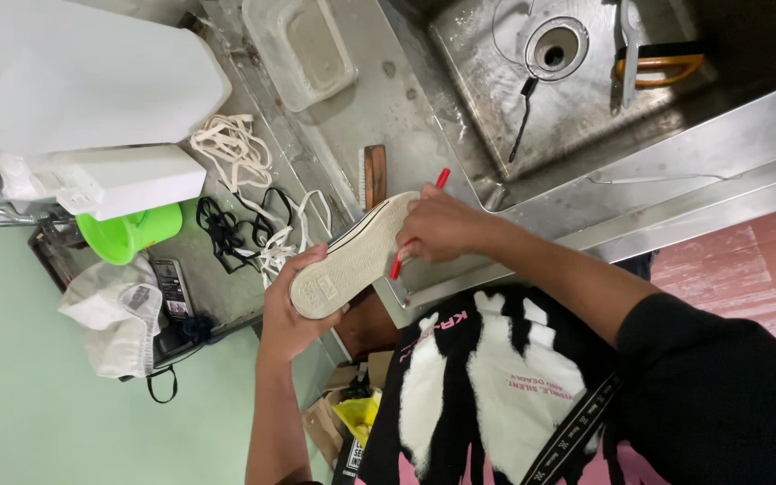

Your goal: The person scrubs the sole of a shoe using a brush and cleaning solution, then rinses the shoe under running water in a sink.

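Both hands busy: left hand (291, 310) grips the shoe (352, 256) sole-up by its heel, long axis running toward my right hand (437, 226), which pinches a red brush (419, 223) at the toe.

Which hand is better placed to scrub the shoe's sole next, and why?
Probably the right hand: it already grips the red-handled brush against the sole of the shoe, while the left hand is occupied holding the shoe's heel end.

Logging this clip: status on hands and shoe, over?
Left hand grips shoe, sole up. Right hand holds red-handled brush against sole. Loose laces on counter, clear of work.
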